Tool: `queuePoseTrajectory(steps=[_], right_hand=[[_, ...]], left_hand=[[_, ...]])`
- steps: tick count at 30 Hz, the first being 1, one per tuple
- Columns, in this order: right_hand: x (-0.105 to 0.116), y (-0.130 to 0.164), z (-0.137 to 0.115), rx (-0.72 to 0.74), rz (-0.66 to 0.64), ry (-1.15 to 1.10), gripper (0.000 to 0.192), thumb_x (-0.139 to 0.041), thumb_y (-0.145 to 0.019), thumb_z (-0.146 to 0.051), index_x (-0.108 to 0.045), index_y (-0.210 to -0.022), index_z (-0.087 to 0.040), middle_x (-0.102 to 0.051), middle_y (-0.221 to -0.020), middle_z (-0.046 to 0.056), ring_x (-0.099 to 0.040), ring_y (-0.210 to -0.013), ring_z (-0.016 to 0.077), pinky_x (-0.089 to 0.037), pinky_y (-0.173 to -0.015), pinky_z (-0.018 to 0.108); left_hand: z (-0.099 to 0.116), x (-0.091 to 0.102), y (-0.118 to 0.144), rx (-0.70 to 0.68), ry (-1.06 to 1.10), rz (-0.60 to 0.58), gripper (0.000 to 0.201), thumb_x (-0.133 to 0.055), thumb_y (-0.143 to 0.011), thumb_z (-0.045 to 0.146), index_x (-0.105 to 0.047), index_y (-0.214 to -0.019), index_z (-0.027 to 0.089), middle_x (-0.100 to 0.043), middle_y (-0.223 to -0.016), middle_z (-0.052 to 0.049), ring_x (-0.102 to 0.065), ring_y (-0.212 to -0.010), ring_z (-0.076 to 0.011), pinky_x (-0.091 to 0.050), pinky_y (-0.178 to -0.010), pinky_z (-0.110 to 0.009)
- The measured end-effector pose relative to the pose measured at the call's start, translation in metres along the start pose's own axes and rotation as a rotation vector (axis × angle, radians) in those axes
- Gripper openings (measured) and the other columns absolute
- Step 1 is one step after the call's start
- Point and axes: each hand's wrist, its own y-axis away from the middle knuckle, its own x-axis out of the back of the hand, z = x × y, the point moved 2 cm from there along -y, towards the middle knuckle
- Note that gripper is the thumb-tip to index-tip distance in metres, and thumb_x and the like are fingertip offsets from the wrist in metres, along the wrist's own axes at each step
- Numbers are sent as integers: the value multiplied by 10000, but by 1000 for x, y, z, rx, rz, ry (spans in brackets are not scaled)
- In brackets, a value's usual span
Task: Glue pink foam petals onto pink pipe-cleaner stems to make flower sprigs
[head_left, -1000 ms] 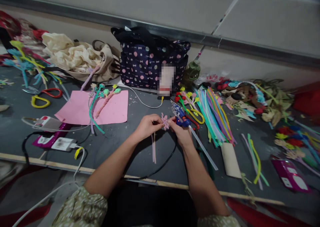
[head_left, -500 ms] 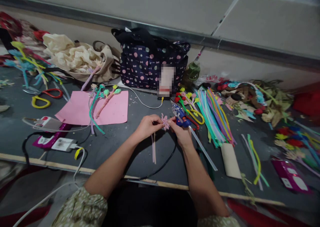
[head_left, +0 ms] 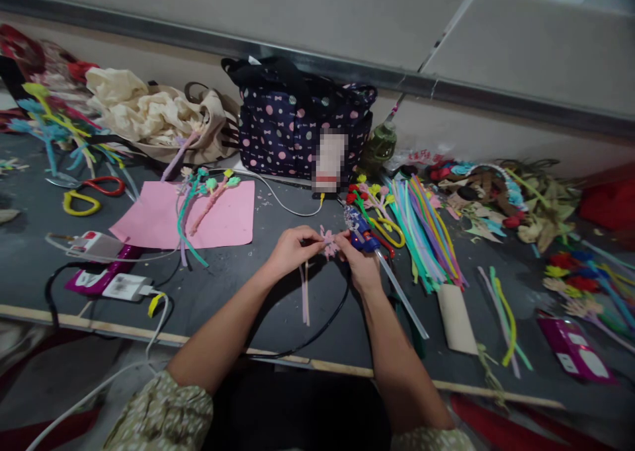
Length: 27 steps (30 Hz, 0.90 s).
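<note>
Both hands meet above the middle of the dark table, pinching a small pink flower (head_left: 329, 242) that looks made of pipe cleaner. My left hand (head_left: 294, 251) grips its left side between thumb and fingertips. On the flower's right side, the fingers of my right hand (head_left: 358, 260) are closed in a pinch. A blue glue gun (head_left: 364, 237) with a clear glue stick (head_left: 403, 295) lies right beside my right hand; whether the hand touches it I cannot tell. Two pale pipe cleaners (head_left: 305, 299) lie below my left hand.
Pink paper (head_left: 233, 216) with pipe-cleaner flowers lies to the left, near scissors (head_left: 82, 202) and a purple power strip (head_left: 82, 279). A navy patterned bag (head_left: 278, 127) stands behind. At right are bundled pipe cleaners (head_left: 429, 229) and a beige block (head_left: 455, 319). A black cable (head_left: 317, 335) curves along the front.
The pink flower has turned slightly between my fingers and its petals sit at a different angle. Both hands stay in nearly the same place.
</note>
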Motion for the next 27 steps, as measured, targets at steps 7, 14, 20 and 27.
queuePoseTrajectory(steps=[7, 14, 20, 27], right_hand=[[3, 0, 3, 12, 15, -18, 394, -719, -716, -577, -651, -824, -205, -629, -694, -5, -454, -482, 92, -391, -464, 245], [0, 9, 0, 28, -77, 65, 419, -663, -776, -612, -679, -834, -198, -637, -671, 12, -586, -579, 131, -492, -579, 262], [-3, 18, -4, 44, -104, 86, 419, -687, -755, -600, -643, -848, -194, -680, -697, 23, -556, -482, 120, -484, -522, 273], [-9, 26, -10, 14, -202, 193, 393, -707, -739, -583, -674, -859, -211, -688, -691, 12, -537, -453, 113, -473, -490, 268]], left_hand=[[-5, 2, 0, 322, 554, 77, 282, -790, -679, 381, -728, -804, 137, -660, -688, -31, -566, -555, -106, -458, -545, -235], [-7, 8, -2, 420, 801, 152, 330, -858, -599, 350, -727, -808, 132, -665, -699, -24, -582, -558, -94, -507, -560, -238], [-9, 13, -4, 459, 855, 215, 347, -877, -569, 335, -735, -813, 133, -680, -739, -24, -590, -590, -85, -517, -560, -213], [-7, 16, -5, 485, 927, 270, 335, -890, -554, 284, -703, -781, 125, -646, -655, -7, -587, -529, -81, -531, -527, -200]])
